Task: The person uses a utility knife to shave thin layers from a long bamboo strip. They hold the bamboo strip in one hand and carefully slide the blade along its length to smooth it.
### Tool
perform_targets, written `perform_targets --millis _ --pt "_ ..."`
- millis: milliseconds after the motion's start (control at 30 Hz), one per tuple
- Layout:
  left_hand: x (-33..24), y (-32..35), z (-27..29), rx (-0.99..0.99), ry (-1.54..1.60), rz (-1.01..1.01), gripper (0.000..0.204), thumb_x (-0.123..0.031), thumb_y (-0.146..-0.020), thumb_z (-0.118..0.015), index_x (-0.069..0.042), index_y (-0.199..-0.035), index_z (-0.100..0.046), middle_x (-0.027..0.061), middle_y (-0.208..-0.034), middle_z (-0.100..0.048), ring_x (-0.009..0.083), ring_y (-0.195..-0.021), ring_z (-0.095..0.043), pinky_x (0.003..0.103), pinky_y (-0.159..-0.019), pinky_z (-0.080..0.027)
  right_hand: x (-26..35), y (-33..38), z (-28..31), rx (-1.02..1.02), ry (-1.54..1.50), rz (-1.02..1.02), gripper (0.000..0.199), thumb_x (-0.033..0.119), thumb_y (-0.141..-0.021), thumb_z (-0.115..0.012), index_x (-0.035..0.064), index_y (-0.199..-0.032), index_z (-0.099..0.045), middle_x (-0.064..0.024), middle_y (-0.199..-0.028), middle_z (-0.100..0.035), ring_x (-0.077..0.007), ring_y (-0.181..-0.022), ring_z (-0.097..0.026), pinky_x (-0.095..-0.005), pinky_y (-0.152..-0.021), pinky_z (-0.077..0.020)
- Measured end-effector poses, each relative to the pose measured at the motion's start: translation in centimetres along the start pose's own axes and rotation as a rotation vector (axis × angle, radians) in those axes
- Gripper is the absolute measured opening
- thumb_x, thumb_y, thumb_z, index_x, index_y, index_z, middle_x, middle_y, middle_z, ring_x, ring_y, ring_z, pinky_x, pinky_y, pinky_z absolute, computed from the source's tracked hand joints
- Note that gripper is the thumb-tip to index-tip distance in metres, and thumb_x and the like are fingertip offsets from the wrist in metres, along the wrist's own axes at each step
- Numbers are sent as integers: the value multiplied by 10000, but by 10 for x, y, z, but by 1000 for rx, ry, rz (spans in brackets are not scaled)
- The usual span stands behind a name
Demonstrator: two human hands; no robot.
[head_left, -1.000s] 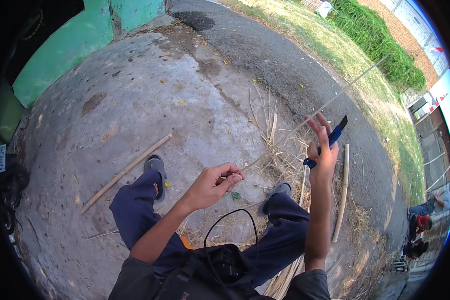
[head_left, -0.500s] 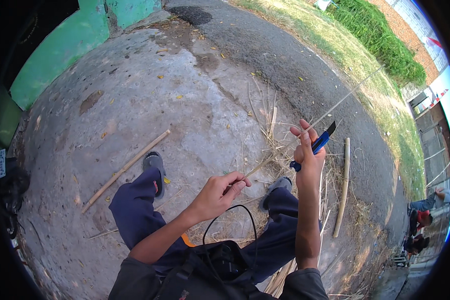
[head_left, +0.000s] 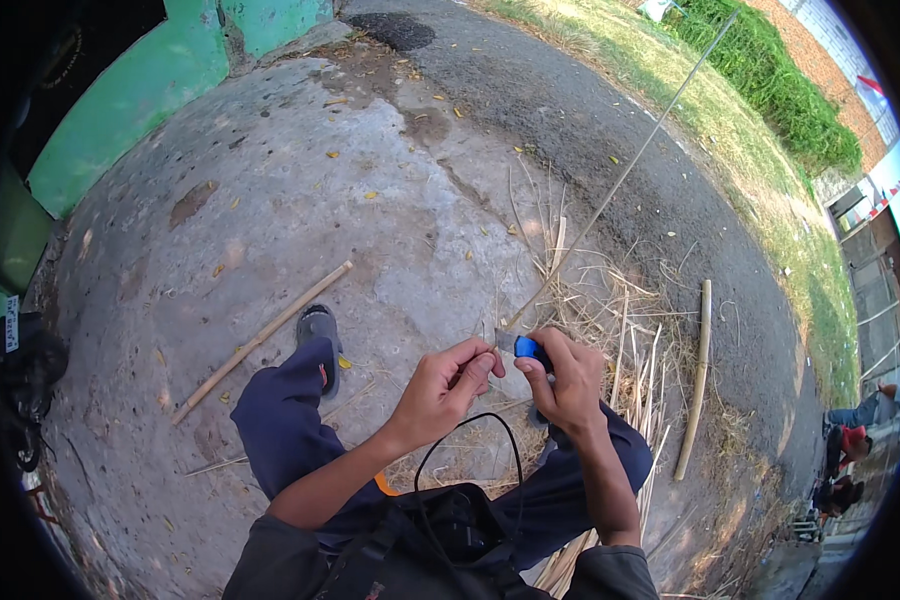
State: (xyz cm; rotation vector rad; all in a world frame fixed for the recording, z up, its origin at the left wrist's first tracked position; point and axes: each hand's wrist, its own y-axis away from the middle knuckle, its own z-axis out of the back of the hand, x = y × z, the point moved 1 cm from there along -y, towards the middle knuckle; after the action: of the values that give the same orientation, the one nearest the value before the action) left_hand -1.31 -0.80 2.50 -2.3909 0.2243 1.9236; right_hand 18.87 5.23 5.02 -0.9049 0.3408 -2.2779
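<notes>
My left hand (head_left: 438, 392) is closed, with thumb and finger pinching the near end of a long thin strip (head_left: 620, 180) that looks like split bamboo. The strip slants up and away to the right, over the pavement toward the grass. My right hand (head_left: 570, 378) is wrapped round a blue utility knife (head_left: 529, 348). Its dark blade (head_left: 505, 341) points left and lies at the strip's near end, close to my left fingertips. Whether the edge bites into the strip cannot be made out.
A bamboo stick (head_left: 260, 342) lies on the concrete to the left, a thicker pole (head_left: 695, 380) to the right. Shavings (head_left: 595, 295) and pale strips (head_left: 630, 400) litter the ground beside my right leg. Several people (head_left: 855, 440) sit at the far right.
My right hand has come down and left, bringing the knife from upright beside the strip to its near end. The strip's far end has swung upward. My left hand has barely moved.
</notes>
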Motion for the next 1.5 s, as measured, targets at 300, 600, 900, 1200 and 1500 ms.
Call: perform_targets --millis 300,600,900,1200,1500 --pt "-5 7 -6 -114 -224 -149 182 -136 -1113 -562 -6 -1058 -677 7 -663 -501 55 -590 -424 292 -548 -354 4 -3 -3 -11 86 60 289 348 -949 -800 92 -1036 -697 -74 -816 -692 -279 -647 -693 -382 -586 -519" --pt "-11 8 -10 -159 -270 -175 180 -129 -1107 -564 -4 -1039 -674 -28 -672 -495 41 -636 -428 265 -571 -339 3 -9 -1 -98 115 28 279 329 -946 -805 83 -1023 -698 -72 -799 -680 -278 -625 -675 -383 -569 -498" --pt "-11 7 -9 -194 -311 -205 157 -110 -1102 -565 -10 -1039 -669 -5 -657 -489 51 -605 -420 282 -555 -340 3 -7 -8 -69 72 84 268 311 -942 -810 74 -1001 -698 -73 -788 -681 -279 -613 -677 -381 -553 -498" --pt "-13 9 -10 -143 -199 -151 182 -136 -1115 -564 -11 -1031 -665 -33 -657 -488 32 -627 -419 268 -559 -333 3 -7 -8 -80 88 98 270 314 -937 -811 77 -996 -695 -73 -790 -680 -272 -613 -674 -376 -543 -491" --pt "-13 10 -16 -234 -367 -238 129 -81 -1094 -577 -5 -1045 -668 21 -659 -512 65 -579 -443 291 -538 -355 4 -5 -10 -86 89 91 292 276 -924 -812 24 -1016 -695 -112 -778 -663 -300 -619 -662 -383 -577 -504"
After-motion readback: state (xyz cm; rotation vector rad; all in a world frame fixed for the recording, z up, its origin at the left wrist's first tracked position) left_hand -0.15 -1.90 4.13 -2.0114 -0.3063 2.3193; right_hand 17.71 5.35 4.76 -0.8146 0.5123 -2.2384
